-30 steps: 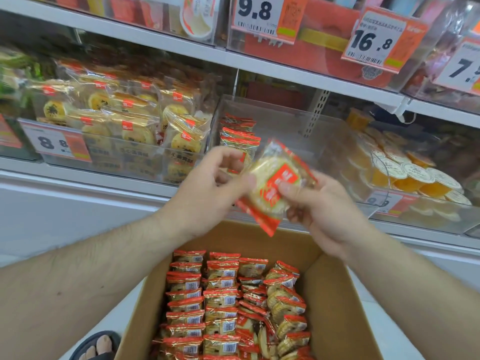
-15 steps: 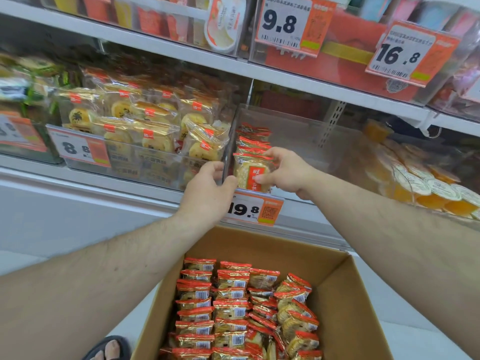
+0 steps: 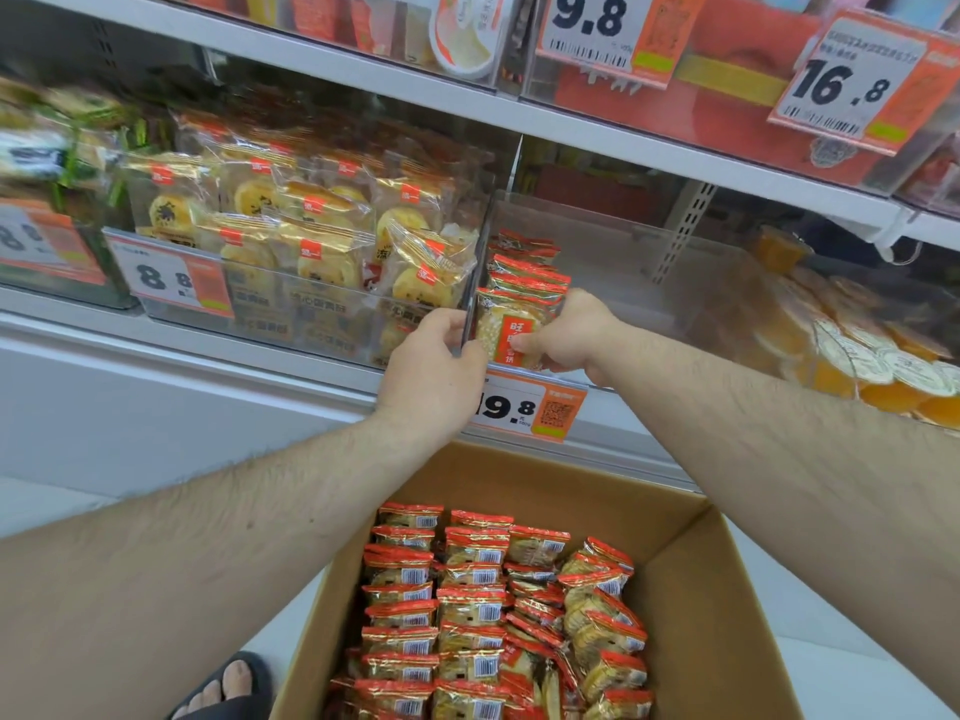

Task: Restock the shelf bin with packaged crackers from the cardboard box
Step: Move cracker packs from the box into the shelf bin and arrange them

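A clear shelf bin holds a short row of red-and-gold cracker packets along its left side. My right hand pinches one more cracker packet, upright at the front of that row. My left hand grips the bin's front left corner, thumb and fingers on either side of the dark divider edge. Below, the open cardboard box is packed with several rows of the same packets.
The neighbouring bin on the left is full of yellow pastry packs. Orange jelly cups fill the bin on the right. An upper shelf overhangs closely. A 19.8 price tag hangs under the bin. A sandalled foot stands left of the box.
Both hands carried the packet from above the box up into the bin's front. My left hand let go of the packet and took hold of the bin's corner; the view shifted closer.
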`<state>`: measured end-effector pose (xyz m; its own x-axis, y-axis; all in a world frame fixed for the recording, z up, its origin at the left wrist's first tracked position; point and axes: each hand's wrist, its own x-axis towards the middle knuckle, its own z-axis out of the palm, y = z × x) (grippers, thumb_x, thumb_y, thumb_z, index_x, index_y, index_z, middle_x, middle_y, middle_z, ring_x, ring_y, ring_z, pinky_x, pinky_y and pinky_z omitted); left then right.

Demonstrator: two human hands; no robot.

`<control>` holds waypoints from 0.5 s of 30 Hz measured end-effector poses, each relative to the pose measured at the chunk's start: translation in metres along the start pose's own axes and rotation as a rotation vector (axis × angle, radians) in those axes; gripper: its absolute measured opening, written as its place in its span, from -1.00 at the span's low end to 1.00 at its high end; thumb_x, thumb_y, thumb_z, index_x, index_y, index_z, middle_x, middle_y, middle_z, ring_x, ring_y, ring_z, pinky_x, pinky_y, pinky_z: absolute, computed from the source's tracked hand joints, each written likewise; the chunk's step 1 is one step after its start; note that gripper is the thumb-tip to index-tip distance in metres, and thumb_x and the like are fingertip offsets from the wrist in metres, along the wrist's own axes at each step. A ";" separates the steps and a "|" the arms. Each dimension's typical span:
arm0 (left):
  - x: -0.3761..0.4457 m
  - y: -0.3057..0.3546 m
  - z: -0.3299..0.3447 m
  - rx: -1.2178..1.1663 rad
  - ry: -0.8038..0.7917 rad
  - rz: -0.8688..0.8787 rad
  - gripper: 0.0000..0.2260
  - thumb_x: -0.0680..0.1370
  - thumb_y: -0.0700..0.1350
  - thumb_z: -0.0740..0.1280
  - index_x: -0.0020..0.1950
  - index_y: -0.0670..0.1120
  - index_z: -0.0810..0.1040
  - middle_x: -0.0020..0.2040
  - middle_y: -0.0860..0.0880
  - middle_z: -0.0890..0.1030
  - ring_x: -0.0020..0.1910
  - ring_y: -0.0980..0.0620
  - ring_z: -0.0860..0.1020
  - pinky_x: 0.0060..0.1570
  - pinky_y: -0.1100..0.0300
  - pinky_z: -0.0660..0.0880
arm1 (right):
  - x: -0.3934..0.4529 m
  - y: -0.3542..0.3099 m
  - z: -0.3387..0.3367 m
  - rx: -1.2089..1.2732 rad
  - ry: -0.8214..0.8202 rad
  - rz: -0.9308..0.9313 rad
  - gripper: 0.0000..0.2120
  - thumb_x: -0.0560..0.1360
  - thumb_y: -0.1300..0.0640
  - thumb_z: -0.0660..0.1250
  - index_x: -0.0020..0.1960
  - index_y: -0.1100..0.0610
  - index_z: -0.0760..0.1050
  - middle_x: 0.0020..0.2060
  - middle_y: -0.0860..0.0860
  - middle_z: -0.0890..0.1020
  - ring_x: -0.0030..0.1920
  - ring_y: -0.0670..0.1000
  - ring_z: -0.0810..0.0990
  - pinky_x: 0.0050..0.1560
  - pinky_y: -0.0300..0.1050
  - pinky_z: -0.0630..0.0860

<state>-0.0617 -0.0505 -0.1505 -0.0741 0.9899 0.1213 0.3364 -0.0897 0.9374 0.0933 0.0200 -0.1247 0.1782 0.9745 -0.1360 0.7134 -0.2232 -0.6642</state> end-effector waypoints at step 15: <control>0.003 -0.005 -0.001 -0.020 -0.022 0.019 -0.69 0.62 -0.04 0.24 0.36 0.00 0.44 0.23 0.06 0.57 0.13 0.07 0.56 0.02 0.15 0.55 | -0.008 0.012 -0.025 0.175 -0.167 0.123 -0.50 0.34 0.13 0.57 0.12 0.12 0.35 0.02 0.07 0.57 0.00 0.08 0.65 0.02 -0.04 0.62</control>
<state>-0.0643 -0.0473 -0.1542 -0.0468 0.9902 0.1320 0.3186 -0.1104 0.9414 0.1173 0.0094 -0.1137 0.1313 0.9337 -0.3331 0.5629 -0.3468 -0.7502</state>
